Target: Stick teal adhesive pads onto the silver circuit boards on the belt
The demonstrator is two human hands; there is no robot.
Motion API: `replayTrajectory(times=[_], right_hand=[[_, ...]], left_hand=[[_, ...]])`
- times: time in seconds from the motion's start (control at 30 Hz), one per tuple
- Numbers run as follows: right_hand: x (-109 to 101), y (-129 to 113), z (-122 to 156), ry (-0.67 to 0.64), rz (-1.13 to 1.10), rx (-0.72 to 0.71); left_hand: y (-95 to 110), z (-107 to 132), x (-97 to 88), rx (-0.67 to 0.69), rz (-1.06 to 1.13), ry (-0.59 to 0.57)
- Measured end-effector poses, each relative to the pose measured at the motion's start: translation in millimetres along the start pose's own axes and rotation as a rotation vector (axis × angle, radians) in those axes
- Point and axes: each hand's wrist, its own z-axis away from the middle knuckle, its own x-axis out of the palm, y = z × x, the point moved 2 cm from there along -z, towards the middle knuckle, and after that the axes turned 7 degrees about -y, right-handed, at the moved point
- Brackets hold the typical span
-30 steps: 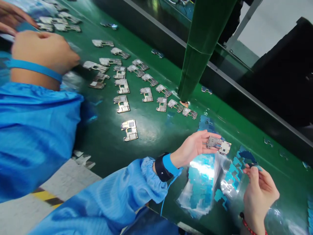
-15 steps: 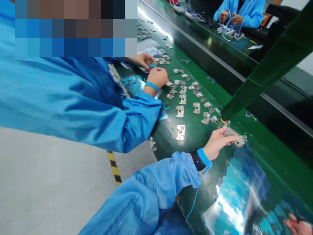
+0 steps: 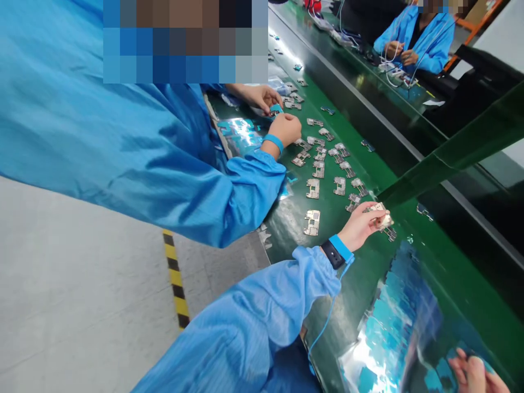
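In the head view, my left hand (image 3: 359, 226) wears a black band and a blue wrist strap with a cord. Its thumb and fingers are closed on a pale metallic circuit board (image 3: 383, 217), lifted and tilted over the table. Another small board (image 3: 390, 234) lies just below it. My right hand (image 3: 477, 371) shows only in part at the lower right corner. Its fingers are curled together beside blue film pieces; what they hold, if anything, I cannot make out. A shiny sheet with blue film (image 3: 393, 311) lies between my hands.
Many circuit boards (image 3: 313, 188) lie spread on the green table (image 3: 286, 229). At the left, a co-worker's hands (image 3: 284, 128) hold a small blue-covered piece. A dark green post (image 3: 446, 155) slants beyond my left hand. Another person (image 3: 421, 46) sits across the line.
The circuit board in my left hand has turned and tilted, and the hand has shifted slightly up and left. My right hand has come further into view. The camera view has shifted.
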Motion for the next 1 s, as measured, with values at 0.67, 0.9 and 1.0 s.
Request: replayTrajectory(times=[0.67, 0.9, 1.0], right_hand=[[22.6, -30.0, 32.6, 0.061, -0.197, 0.143], [21.9, -24.0, 35.0, 0.032, -0.165, 0.12], [21.8, -22.6, 35.3, 0.013, -0.14, 0.098]], left_hand=[[27.1, 13.1, 4.1, -0.401, 0.078, -0.625], [27.8, 8.9, 1.0, -0.286, 0.002, -0.451], [27.0, 9.0, 1.6, -0.223, -0.04, -0.346]])
